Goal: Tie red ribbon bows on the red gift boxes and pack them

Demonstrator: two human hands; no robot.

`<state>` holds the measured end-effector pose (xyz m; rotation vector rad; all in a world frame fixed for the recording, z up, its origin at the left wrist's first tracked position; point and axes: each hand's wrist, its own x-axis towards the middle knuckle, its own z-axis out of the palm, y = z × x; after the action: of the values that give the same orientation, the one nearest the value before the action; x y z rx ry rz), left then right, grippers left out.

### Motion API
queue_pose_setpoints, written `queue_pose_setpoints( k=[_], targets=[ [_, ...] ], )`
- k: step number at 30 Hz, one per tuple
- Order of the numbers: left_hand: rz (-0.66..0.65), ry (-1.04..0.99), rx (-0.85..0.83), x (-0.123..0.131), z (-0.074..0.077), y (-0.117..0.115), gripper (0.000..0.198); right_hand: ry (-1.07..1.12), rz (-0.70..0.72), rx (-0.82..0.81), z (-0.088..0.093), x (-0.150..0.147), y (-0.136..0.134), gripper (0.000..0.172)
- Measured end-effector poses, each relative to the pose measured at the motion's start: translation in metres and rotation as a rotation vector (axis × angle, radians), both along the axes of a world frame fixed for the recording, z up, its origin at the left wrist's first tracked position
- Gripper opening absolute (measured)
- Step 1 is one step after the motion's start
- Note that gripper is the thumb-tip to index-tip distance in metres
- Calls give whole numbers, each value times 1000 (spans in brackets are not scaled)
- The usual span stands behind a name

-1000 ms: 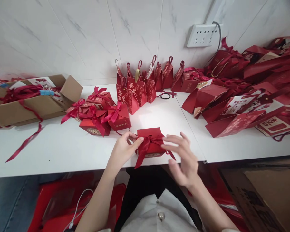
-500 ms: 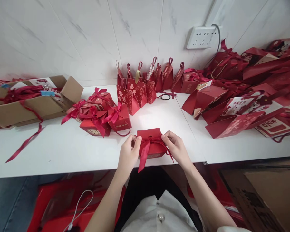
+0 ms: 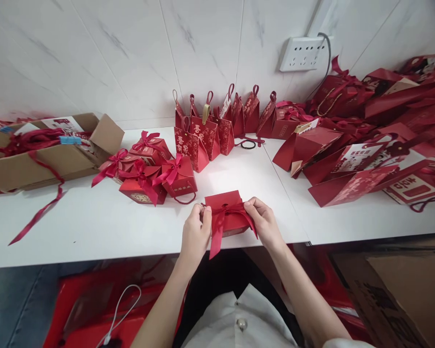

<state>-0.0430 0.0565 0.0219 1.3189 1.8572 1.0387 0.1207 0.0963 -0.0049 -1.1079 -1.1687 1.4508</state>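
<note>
A small red gift box [image 3: 223, 199] sits at the table's front edge, right before me. Across its front runs a red ribbon [image 3: 218, 231], knotted in the middle with tails hanging over the edge. My left hand [image 3: 197, 226] pinches the ribbon at the box's left side. On the other side, my right hand [image 3: 263, 220] pinches the ribbon between thumb and fingers. Both hands are close against the box. Just to the left stand several finished-looking red boxes with ribbon bows [image 3: 179, 179].
A cardboard box [image 3: 39, 166] of ribbons stands at the left, one strand trailing onto the white table [image 3: 105, 237]. Triangular red boxes [image 3: 205, 137] line the wall. A pile of red boxes [image 3: 369, 164] fills the right. A black ring [image 3: 248, 144] lies between them; a power strip [image 3: 303, 54] is above.
Both hands keep their pinch on the ribbon and have shifted slightly. The gift box has turned a little, and the ribbon's hanging tail has moved slightly right.
</note>
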Motion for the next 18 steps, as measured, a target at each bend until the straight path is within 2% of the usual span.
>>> queue_pose_setpoints(
  k=[2,4,6,8,11,13,15,18],
  targets=[
    [-33,-70,-13,-2,2,0,34,-76,54,38,4,8,4,38],
    [-46,-140,-38,-4,5,2,36,-150,47,115,8,16,9,39],
    [-23,-181,-53,-6,7,4,34,-201,72,188,12,22,15,47],
    [-21,-204,-68,-7,8,7,37,-255,220,240,14,25,21,65],
    [-50,-233,-96,-7,4,9,58,-362,504,303,15,24,27,102],
    [-62,-259,-96,-6,0,6,65,-417,598,343,13,23,28,114],
    [-92,-316,-92,-5,-5,2,68,-439,596,396,11,22,26,115],
    [-179,-410,-72,-5,-12,-7,77,-466,517,504,9,22,19,114]
  ],
)
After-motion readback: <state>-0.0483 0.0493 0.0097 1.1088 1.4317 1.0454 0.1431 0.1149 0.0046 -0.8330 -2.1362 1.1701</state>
